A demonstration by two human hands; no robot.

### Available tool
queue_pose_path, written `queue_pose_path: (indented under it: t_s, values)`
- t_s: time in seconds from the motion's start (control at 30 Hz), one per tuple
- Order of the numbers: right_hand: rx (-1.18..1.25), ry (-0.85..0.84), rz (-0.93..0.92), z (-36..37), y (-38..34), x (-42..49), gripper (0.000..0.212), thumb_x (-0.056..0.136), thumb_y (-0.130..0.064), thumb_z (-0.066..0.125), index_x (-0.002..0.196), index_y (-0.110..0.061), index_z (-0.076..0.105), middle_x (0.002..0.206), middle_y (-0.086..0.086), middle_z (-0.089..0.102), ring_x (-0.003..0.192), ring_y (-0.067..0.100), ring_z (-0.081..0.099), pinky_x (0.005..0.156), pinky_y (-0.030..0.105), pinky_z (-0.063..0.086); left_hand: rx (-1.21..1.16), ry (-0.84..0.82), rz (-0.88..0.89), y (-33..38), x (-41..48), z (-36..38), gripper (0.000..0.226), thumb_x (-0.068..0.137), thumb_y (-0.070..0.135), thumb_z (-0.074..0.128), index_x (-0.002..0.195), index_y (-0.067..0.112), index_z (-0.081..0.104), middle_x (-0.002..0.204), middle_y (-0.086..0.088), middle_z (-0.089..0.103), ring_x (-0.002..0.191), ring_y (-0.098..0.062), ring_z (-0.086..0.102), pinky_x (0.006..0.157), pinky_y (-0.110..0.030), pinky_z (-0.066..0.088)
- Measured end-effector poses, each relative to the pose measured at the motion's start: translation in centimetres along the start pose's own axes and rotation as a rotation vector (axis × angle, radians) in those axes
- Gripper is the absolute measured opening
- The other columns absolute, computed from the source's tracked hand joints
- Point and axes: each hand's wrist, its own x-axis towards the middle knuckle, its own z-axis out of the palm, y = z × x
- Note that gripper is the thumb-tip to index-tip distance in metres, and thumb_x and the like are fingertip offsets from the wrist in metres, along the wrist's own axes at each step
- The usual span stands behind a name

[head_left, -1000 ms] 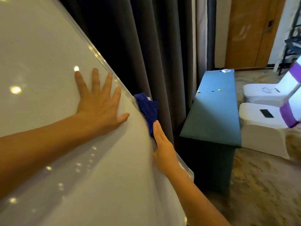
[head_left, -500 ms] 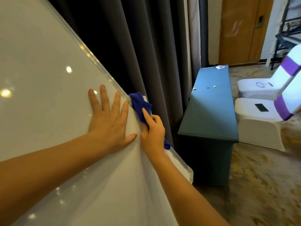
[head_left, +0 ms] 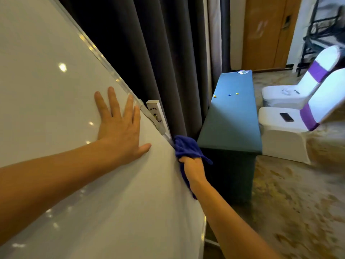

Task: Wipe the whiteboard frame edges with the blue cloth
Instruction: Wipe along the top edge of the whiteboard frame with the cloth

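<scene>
Forearms fill the near frame, both reaching onto the whiteboard (head_left: 56,90). Right hand (head_left: 193,170) is fisted around the blue cloth (head_left: 184,147), bunched and pressed vs the board's right frame edge (head_left: 169,137), partway down that side; a tail of cloth hangs below the wrist. Left hand (head_left: 119,126) lies flat w/ fingers spread on the board face, gripping nothing, prob bracing. Cloth looks soft, light, floppy, so best held wadded in the fist w/ a fold wrapped over the rail; loose tail could snag. Board surface glossy, likely slippery, and may shift if pushed hard. Just above the cloth a small white bracket (head_left: 155,114) sticks off the edge, likely obstacle for an upward stroke. Dark curtain (head_left: 149,53) hangs close behind the edge, tight clearance. Beyond: teal table (head_left: 231,116), then white covered chairs (head_left: 283,131) w/ purple bands, phone (head_left: 287,117) on one seat.
</scene>
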Motion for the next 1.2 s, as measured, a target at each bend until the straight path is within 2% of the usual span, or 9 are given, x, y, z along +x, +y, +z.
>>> queue_pose_path:
  t_s: [0.13, 0.23, 0.43, 0.53, 0.63, 0.77, 0.93, 1.1, 1.2]
  values:
    - [0.017, -0.138, -0.324, 5.0, -4.1, -0.7, 0.018, 0.088, -0.044, 0.057, 0.105, -0.044, 0.061, 0.142, 0.007, 0.05, 0.123, 0.022, 0.052, 0.106, 0.044, 0.041, 0.015, -0.013, -0.021, 0.4, -0.2, -0.2, 0.118, 0.068, 0.09, 0.01, 0.153, 0.01, -0.005, 0.161, -0.023, -0.009, 0.138, -0.062, -0.014, 0.106, -0.076, -0.003]
    - [-0.053, -0.016, -0.378, 4.0, -1.4, -0.1, 0.016, 0.094, -0.048, 0.052, 0.104, -0.037, 0.059, 0.112, -0.008, 0.062, 0.1, 0.001, 0.059, 0.088, 0.031, 0.048, 0.015, -0.009, -0.013, 0.5, -0.2, -0.2, 0.117, 0.068, 0.09, 0.01, 0.153, 0.011, -0.006, 0.161, -0.023, -0.009, 0.138, -0.061, -0.012, 0.107, -0.076, -0.003]
    - [-0.152, 0.239, -0.044, -2.8, 3.9, 3.1, 0.001, 0.094, -0.013, 0.06, 0.094, -0.013, 0.06, 0.12, 0.006, 0.062, 0.099, 0.023, 0.06, 0.089, 0.041, 0.051, 0.0, -0.001, 0.002, 0.4, -0.1, 0.0, 0.118, 0.067, 0.09, 0.007, 0.153, 0.01, -0.005, 0.161, -0.022, -0.009, 0.137, -0.062, -0.014, 0.104, -0.077, -0.006]
    - [-0.018, 0.081, -0.152, -1.5, 2.1, 3.0, 0.034, 0.097, -0.018, 0.057, 0.129, -0.026, 0.053, 0.123, 0.001, 0.058, 0.109, 0.02, 0.057, 0.096, 0.04, 0.049, 0.006, -0.009, -0.002, 0.5, 0.1, 0.0, 0.117, 0.068, 0.09, 0.006, 0.153, 0.01, -0.006, 0.161, -0.023, -0.009, 0.138, -0.062, -0.013, 0.106, -0.076, -0.004]
    - [-0.374, -0.101, -0.383, 2.8, -0.1, 2.9, 0.046, 0.097, -0.045, 0.041, 0.139, -0.027, 0.049, 0.147, 0.006, 0.046, 0.137, 0.027, 0.038, 0.116, 0.048, 0.029, 0.015, -0.017, -0.013, 0.8, 0.1, -0.2, 0.119, 0.067, 0.09, 0.007, 0.153, 0.009, -0.005, 0.161, -0.022, -0.008, 0.138, -0.062, -0.011, 0.108, -0.076, 0.0]
    - [-0.565, -0.063, -0.434, 1.9, 3.7, 2.5, 0.083, 0.081, -0.082, 0.025, 0.151, -0.039, 0.012, 0.163, -0.005, 0.014, 0.148, 0.021, 0.008, 0.119, 0.049, 0.009, 0.016, -0.029, -0.029, 0.8, 0.0, -0.1, 0.12, 0.067, 0.09, 0.007, 0.153, 0.008, -0.005, 0.161, -0.023, -0.007, 0.138, -0.062, -0.01, 0.109, -0.076, 0.003]
    - [-0.611, 0.005, 0.008, -4.7, 10.8, 3.3, 0.081, 0.093, -0.068, 0.029, 0.155, -0.021, 0.009, 0.165, 0.007, 0.008, 0.15, 0.03, 0.004, 0.12, 0.056, 0.009, -0.009, -0.009, -0.036, 1.1, 0.0, 0.3, 0.12, 0.066, 0.091, 0.004, 0.153, 0.008, -0.003, 0.161, -0.023, -0.007, 0.138, -0.062, -0.011, 0.108, -0.076, 0.004]
    - [-0.537, -0.142, -0.314, 1.5, 6.3, 2.2, 0.072, 0.075, -0.09, 0.02, 0.138, -0.069, -0.009, 0.163, -0.015, -0.01, 0.142, 0.015, -0.023, 0.11, 0.048, -0.015, 0.0, -0.06, 0.113, 5.2, -1.6, 1.2, 0.116, 0.065, 0.091, 0.006, 0.154, 0.018, -0.007, 0.16, -0.022, -0.014, 0.137, -0.061, -0.019, 0.104, -0.08, -0.004]
    - [-0.647, -0.174, -0.448, 1.6, 6.4, 2.1, 0.063, 0.076, -0.09, 0.012, 0.13, -0.075, -0.015, 0.16, -0.02, -0.02, 0.139, 0.01, -0.032, 0.107, 0.039, -0.024, 0.028, -0.063, 0.149, 7.3, -2.6, 2.1, 0.118, 0.066, 0.091, 0.005, 0.153, 0.013, -0.007, 0.159, -0.025, -0.016, 0.136, -0.062, -0.02, 0.105, -0.078, -0.006]
